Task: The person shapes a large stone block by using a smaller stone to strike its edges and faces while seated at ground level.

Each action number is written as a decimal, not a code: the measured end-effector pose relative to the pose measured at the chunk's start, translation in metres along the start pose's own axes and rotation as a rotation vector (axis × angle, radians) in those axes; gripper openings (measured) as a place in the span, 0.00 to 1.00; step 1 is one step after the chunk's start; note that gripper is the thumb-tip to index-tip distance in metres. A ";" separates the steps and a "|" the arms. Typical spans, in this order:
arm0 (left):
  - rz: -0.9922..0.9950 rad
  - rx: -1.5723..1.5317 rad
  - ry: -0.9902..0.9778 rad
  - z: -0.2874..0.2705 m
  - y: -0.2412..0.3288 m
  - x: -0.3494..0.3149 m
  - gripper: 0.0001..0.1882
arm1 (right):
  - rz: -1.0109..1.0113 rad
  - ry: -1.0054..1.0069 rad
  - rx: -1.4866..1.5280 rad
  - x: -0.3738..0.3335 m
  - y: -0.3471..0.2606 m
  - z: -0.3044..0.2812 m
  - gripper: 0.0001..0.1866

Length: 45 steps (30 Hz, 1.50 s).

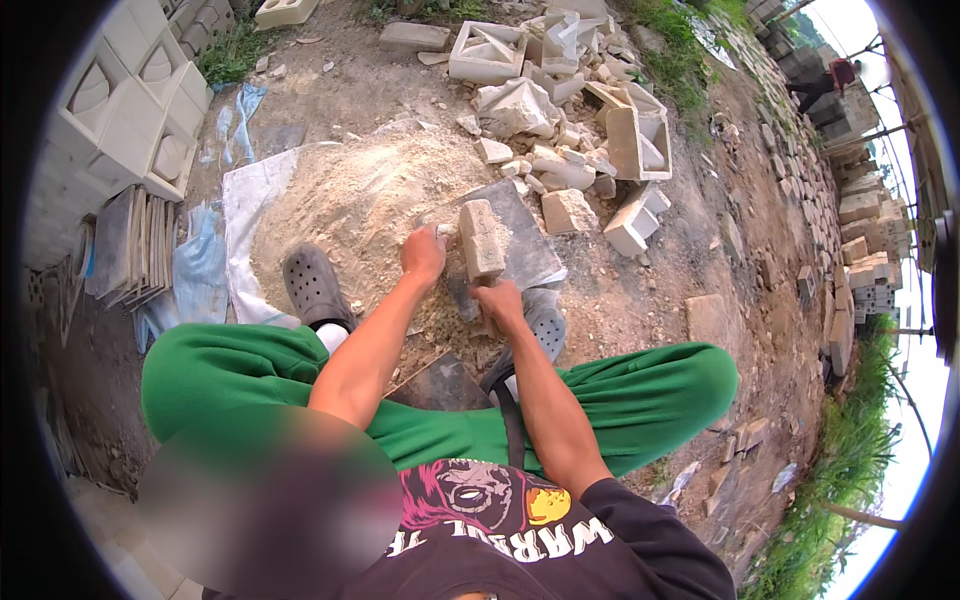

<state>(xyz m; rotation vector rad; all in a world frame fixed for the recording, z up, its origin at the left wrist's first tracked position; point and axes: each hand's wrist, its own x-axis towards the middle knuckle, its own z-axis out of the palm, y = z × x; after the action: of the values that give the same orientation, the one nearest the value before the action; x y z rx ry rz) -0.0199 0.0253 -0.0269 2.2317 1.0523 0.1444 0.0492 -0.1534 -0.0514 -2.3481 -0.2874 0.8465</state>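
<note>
My right hand is closed at the near end of a dusty mallet with a thick, block-shaped head; its handle is mostly hidden by my fingers. The head stands over a dark flat slab strewn with pale crumbs. To its left, my left hand is closed on a small pale chunk, of which only a bit shows past the fingers. Beyond and left of that hand spreads a heap of crushed pale rubble, partly on a white sheet.
Broken cast blocks lie piled beyond the slab, with a hollow block at their right. Pale blocks are stacked at the far left, above leaning thin boards. Another person is at the far right. My feet flank the work spot.
</note>
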 end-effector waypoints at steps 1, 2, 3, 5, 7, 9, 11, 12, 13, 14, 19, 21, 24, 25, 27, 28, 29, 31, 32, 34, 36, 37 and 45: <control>-0.031 0.003 0.040 -0.001 -0.003 -0.002 0.15 | 0.007 -0.020 0.052 -0.002 -0.002 0.000 0.17; -0.030 0.007 0.044 -0.002 -0.007 -0.001 0.15 | 0.015 -0.041 0.103 -0.004 -0.004 0.000 0.17; -0.055 0.003 0.082 -0.004 -0.012 -0.001 0.15 | 0.011 -0.042 0.106 -0.004 -0.007 -0.001 0.17; -0.077 0.002 0.113 -0.004 -0.012 -0.003 0.14 | 0.061 0.022 0.153 -0.001 -0.002 -0.005 0.16; 0.184 0.046 0.469 -0.004 -0.010 -0.008 0.12 | 0.049 0.061 0.093 0.007 0.005 -0.009 0.15; 0.310 0.045 0.338 -0.005 0.004 -0.011 0.11 | 0.045 0.113 0.033 0.018 0.024 -0.012 0.14; 0.423 0.055 0.215 0.002 0.010 -0.017 0.09 | 0.084 0.154 0.168 0.020 0.028 -0.010 0.14; 0.338 0.113 0.100 0.014 0.014 -0.023 0.09 | 0.087 0.156 0.171 0.020 0.032 -0.012 0.14; 0.228 0.183 -0.008 0.021 0.005 -0.028 0.08 | 0.129 0.089 0.257 0.007 0.013 -0.012 0.14; 0.223 0.186 -0.009 0.027 0.004 -0.032 0.08 | 0.176 0.040 0.338 -0.004 -0.001 -0.019 0.15; 0.160 0.309 -0.107 0.041 0.007 -0.033 0.09 | 0.207 0.029 0.417 -0.018 -0.016 -0.034 0.14; 0.179 0.314 -0.095 0.043 0.000 -0.027 0.09 | 0.209 0.022 0.391 -0.018 -0.018 -0.033 0.13; 0.186 0.310 -0.124 0.041 0.006 -0.024 0.09 | 0.242 0.010 0.510 -0.014 -0.010 -0.029 0.12; 0.171 0.301 -0.159 0.038 0.011 -0.023 0.09 | 0.267 0.000 0.486 -0.011 -0.007 -0.029 0.12; 0.189 0.215 -0.130 0.033 0.022 -0.021 0.09 | 0.295 -0.006 0.464 -0.007 -0.001 -0.027 0.12; 0.201 0.130 -0.096 0.030 0.024 -0.019 0.09 | 0.283 -0.002 0.466 -0.004 0.000 -0.024 0.15; 0.201 0.132 -0.095 0.032 0.021 -0.012 0.09 | 0.271 0.004 0.469 -0.003 0.002 -0.022 0.19; 0.272 0.067 -0.043 0.032 0.016 0.001 0.08 | 0.268 0.015 0.490 -0.002 0.003 -0.019 0.16; 0.273 0.067 -0.043 0.030 0.013 0.003 0.08 | 0.265 0.025 0.508 -0.003 0.001 -0.020 0.12; 0.273 0.001 0.052 0.025 0.009 0.005 0.09 | 0.259 0.018 0.462 -0.007 -0.006 -0.026 0.12; 0.260 0.042 0.121 0.016 0.006 0.008 0.10 | 0.250 0.007 0.413 -0.013 -0.021 -0.035 0.11; 0.250 0.082 0.184 0.012 0.006 0.009 0.10 | 0.187 0.023 0.395 -0.017 -0.027 -0.040 0.11; 0.193 -0.027 0.352 -0.002 -0.006 0.012 0.09 | -0.149 0.052 0.310 -0.027 -0.028 0.006 0.15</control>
<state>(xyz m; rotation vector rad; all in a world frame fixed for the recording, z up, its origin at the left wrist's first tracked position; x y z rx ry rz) -0.0160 0.0381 -0.0308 2.3314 1.0008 0.6512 0.0245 -0.1391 -0.0238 -2.0302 -0.2831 0.7024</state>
